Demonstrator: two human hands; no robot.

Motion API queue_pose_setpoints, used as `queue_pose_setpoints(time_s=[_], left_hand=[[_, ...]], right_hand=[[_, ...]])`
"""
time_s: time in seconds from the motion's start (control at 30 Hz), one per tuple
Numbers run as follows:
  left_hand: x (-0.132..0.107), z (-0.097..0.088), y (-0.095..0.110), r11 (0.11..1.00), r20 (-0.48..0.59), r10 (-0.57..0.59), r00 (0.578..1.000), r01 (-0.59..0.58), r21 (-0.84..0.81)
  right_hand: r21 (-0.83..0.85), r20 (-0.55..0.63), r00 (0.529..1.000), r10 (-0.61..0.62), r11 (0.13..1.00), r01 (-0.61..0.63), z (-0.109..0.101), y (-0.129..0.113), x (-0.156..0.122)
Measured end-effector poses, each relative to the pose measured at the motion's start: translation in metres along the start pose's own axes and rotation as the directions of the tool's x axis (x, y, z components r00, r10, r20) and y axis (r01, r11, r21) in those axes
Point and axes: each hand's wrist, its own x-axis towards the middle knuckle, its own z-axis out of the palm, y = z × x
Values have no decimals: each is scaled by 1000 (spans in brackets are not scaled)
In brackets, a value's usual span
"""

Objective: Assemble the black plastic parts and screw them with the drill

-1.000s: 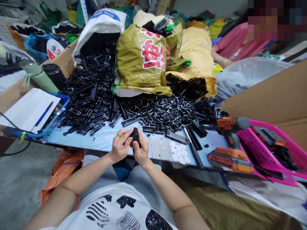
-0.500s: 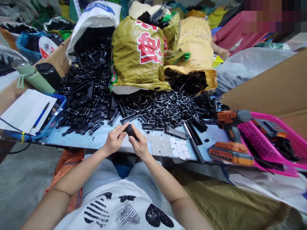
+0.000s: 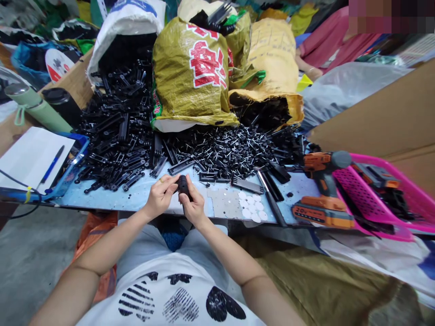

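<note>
A small black plastic part (image 3: 183, 184) is held between both hands above the table's front edge. My left hand (image 3: 160, 195) pinches it from the left, a ring on one finger. From the right, my right hand (image 3: 193, 202) grips the same part, thumb along its near side. The fingers cover much of it, so its exact kind is not clear. Just beyond my hands lie a heap of black-headed screws (image 3: 224, 151) and a pile of black slotted plastic pieces (image 3: 118, 136). Several white discs (image 3: 252, 207) lie to the right of my hands.
An orange cordless drill (image 3: 322, 190) stands by a pink basket (image 3: 390, 181) on the right. A dark-handled tool (image 3: 273, 201) lies near it. Stuffed sacks (image 3: 190, 77) line the back. At left are a blue tray (image 3: 73, 167) and green bottle (image 3: 41, 108). Another person's sleeve (image 3: 322, 43) shows behind.
The black part has turned slightly between my fingers and shows more of its ridged side. The whole view has shifted a little, with the table things sliding left.
</note>
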Motion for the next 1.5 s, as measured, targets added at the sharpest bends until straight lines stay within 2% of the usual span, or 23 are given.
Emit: queue_pose_setpoints(time_s=[0.2,0.33,0.4,0.47,0.5,0.53,0.57,0.6,0.63,0.67,0.7,0.77,0.8,0.87,0.93,1.03,1.17,1.23,1.3,1.4,1.43,1.5], left_hand=[[7,-1,-6,999,36,-21,999,20,31],[-10,11,-12,984,-36,-173,984,174,47],[-26,19,-16,943,-70,-329,942,331,18],[-43,24,-20,871,-101,-484,869,490,42],[-50,25,-22,840,-116,-522,845,533,105],[-55,24,-24,820,-118,-523,844,536,203],[-58,23,-25,811,-90,-489,868,490,319],[-59,21,-25,813,-10,-433,901,396,427],[-58,19,-26,823,118,-368,922,264,503],[-54,18,-26,837,277,-304,911,117,535],[-49,17,-25,850,433,-247,867,-21,527],[-37,17,-25,863,657,-164,736,-216,456],[-31,17,-25,861,714,-145,685,-268,432],[-23,19,-24,843,751,-154,642,-310,439],[-19,21,-23,812,733,-199,651,-310,495],[-23,25,-23,762,658,-256,708,-271,588],[-38,34,-31,753,579,-272,769,-204,625],[-45,38,-37,767,561,-270,782,-178,617],[-49,42,-42,783,555,-262,790,-162,600],[-50,43,-45,804,557,-257,790,-145,577],[-50,42,-45,806,559,-259,788,-143,574],[-49,42,-45,806,567,-257,783,-150,573]], right_hand=[[16,32,999,22,1000,-23,0,10,6],[-9,91,995,39,999,-38,2,12,7],[-77,188,982,25,997,-10,-2,13,11],[-211,289,957,10,976,53,-16,16,22],[-291,312,950,9,953,86,-29,19,30],[-370,307,952,12,923,108,-45,23,40],[-448,272,962,16,887,112,-64,29,51],[-519,216,976,24,849,94,-87,37,63],[-587,150,988,36,807,60,-110,46,76],[-654,75,996,52,757,9,-135,56,89],[-718,-3,997,75,694,-54,-159,66,102],[-819,-154,979,137,537,-204,-205,88,128],[-846,-219,961,168,457,-273,-225,99,141],[-860,-340,916,212,325,-394,-260,119,163],[-841,-437,869,232,239,-486,-289,137,182],[-769,-580,776,246,147,-622,-323,161,209],[-570,-798,552,241,-4,-822,-358,194,242],[-515,-828,474,299,-75,-854,-372,210,257],[-531,-800,439,409,-142,-835,-383,222,268],[-574,-753,427,501,-184,-798,-389,230,276],[-579,-749,432,503,-178,-796,-388,230,277],[-623,-721,494,486,-143,-769,-382,224,277]])
